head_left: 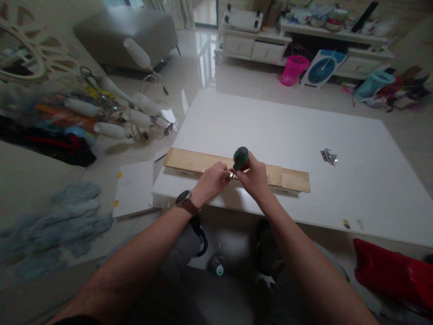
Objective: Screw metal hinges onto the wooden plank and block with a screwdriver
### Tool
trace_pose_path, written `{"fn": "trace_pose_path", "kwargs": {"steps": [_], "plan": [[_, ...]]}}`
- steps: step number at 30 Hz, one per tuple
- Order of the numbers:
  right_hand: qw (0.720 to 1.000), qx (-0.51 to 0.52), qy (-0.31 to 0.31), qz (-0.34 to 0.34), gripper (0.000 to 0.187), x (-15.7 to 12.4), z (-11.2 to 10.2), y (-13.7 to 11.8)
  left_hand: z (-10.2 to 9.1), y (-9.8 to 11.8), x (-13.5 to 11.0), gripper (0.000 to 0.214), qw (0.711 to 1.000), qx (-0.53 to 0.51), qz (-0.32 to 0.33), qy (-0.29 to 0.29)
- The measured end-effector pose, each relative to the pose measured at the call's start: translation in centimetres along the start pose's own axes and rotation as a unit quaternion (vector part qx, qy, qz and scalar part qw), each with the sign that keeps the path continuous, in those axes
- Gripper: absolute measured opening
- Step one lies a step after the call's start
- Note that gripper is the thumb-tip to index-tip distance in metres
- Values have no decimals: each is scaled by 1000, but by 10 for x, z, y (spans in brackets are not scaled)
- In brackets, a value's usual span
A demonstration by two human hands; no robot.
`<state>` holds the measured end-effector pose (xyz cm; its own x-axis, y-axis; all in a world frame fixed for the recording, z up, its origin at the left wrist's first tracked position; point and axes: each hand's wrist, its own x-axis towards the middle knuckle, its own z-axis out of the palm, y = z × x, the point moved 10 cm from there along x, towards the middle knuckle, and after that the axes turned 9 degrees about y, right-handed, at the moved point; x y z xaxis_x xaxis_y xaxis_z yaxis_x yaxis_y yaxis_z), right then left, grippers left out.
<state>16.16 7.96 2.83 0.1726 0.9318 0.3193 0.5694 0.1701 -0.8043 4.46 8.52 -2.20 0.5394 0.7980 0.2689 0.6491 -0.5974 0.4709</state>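
Observation:
A long wooden board (192, 160) lies across the near part of a large white panel (270, 131). My right hand (253, 177) is closed round a screwdriver (241, 158) with a green and black handle, its shaft pointing down at the board's near edge. Beside its tip, my left hand (214, 180) has its fingers pinched together around a small shiny metal piece (231, 176), too small to make out. A second, shorter wood piece lies over the board just right of my right hand.
Small metal hardware (329, 156) sits on the panel at right; smaller bits (346, 224) lie near its front edge. A red case (389, 271) is at lower right, a clear bottle (217, 262) between my feet. White lamp parts (135, 118) stand on the floor at left.

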Motion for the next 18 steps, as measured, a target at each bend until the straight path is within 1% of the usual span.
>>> {"fn": "trace_pose_path", "kwargs": {"steps": [3, 5, 7, 9, 12, 15, 18], "plan": [[1000, -15, 11, -5, 26, 0, -1, 3, -3, 3, 0, 12, 1000, -6, 5, 5], [1000, -20, 17, -9, 24, 0, -2, 4, -4, 3, 0, 2, 1000, -19, 4, 11], [1000, -11, 17, -14, 21, 0, -2, 5, -7, 1, 2, 10, 999, -39, -12, 26], [1000, 1, 13, -17, 19, 0, -2, 5, -10, -5, 4, 16, 994, -76, -48, 55], [1000, -3, 5, -22, 19, -1, 0, 6, -12, -14, 9, 24, 974, -172, -105, 102], [999, -21, 2, -30, 18, -1, 2, 7, -9, -13, 15, 25, 956, -239, -121, 120], [998, -27, 13, -47, 18, 0, -1, 3, -9, -9, 20, 22, 953, -244, -124, 130]]}}
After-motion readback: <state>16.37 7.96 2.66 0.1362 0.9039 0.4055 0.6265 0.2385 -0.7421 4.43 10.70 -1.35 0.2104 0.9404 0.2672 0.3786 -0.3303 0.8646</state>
